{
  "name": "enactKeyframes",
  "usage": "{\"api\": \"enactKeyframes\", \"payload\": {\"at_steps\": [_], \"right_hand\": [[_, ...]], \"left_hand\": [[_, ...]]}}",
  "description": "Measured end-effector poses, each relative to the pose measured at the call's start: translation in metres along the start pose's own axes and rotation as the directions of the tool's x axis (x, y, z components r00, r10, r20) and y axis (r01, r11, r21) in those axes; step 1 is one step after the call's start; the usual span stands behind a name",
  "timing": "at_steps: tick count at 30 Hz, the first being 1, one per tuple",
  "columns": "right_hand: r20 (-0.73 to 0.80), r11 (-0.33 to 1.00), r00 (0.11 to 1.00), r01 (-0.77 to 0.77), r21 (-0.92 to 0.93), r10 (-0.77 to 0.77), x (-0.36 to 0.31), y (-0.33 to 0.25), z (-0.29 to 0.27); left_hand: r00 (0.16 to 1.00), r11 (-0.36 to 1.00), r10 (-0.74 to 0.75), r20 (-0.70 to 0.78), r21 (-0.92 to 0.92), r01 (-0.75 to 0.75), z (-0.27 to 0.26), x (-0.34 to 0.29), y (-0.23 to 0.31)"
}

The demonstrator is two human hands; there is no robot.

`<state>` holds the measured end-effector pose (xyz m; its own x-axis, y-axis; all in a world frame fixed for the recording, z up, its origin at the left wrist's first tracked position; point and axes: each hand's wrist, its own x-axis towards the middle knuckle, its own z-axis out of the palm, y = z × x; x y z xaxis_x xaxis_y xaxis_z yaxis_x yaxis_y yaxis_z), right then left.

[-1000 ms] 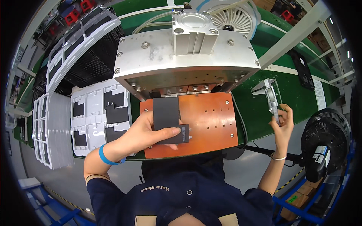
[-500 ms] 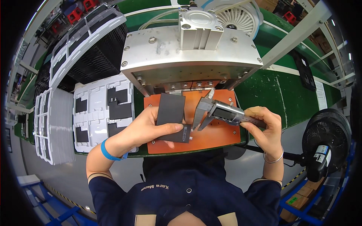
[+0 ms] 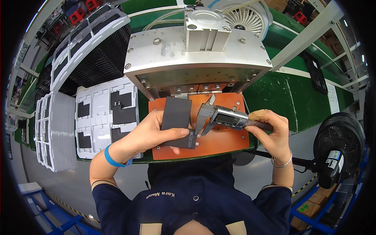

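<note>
Left hand [image 3: 150, 131]: fingers pinching a flat dark grey rectangular pad [image 3: 177, 113] with a small black block [image 3: 188, 140] at its lower end, held over the orange drilled fixture plate [image 3: 223, 137]. Right hand [image 3: 270, 131]: fingers wrapped around a silver digital caliper [image 3: 225, 117], its jaws reaching down to the pad's right edge. Above: bare aluminium press block [image 3: 196, 58] on the green desk [image 3: 293, 98]. Left: white moulded tray [image 3: 103, 113] holding similar dark pads. Right: black pedestal fan [image 3: 338, 143].
</note>
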<state>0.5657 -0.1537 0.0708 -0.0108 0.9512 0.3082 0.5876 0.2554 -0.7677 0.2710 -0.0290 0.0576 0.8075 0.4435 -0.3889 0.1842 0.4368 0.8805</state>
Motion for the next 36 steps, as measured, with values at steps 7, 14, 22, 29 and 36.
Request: {"api": "enactKeyframes", "payload": {"at_steps": [7, 14, 22, 29, 36], "right_hand": [[0.002, 0.999, 1.000, 0.028, -0.016, -0.028, 0.0002, 0.0000, -0.0009], [0.009, 0.999, 0.999, 0.045, 0.007, -0.045, -0.0038, -0.0006, -0.0019], [0.015, 0.998, 0.999, 0.029, 0.056, -0.030, -0.0051, 0.0030, 0.0046], [0.017, 0.998, 0.998, 0.056, 0.034, -0.057, -0.0045, -0.0005, 0.0009], [0.033, 0.998, 0.999, 0.040, 0.042, -0.042, -0.0035, 0.0008, 0.0031]], "left_hand": [[1.000, 1.000, 0.017, -0.016, 0.014, -0.017, 0.0005, 0.0013, -0.0022], [0.999, 1.000, 0.025, -0.022, -0.011, -0.025, -0.0017, 0.0011, -0.0055], [0.997, 0.999, 0.034, -0.067, -0.005, -0.034, 0.0022, 0.0022, -0.0054], [0.997, 0.999, 0.032, -0.064, -0.007, -0.033, 0.0017, 0.0021, -0.0045], [0.998, 1.000, 0.015, -0.061, -0.021, -0.017, 0.0026, 0.0011, -0.0027]]}}
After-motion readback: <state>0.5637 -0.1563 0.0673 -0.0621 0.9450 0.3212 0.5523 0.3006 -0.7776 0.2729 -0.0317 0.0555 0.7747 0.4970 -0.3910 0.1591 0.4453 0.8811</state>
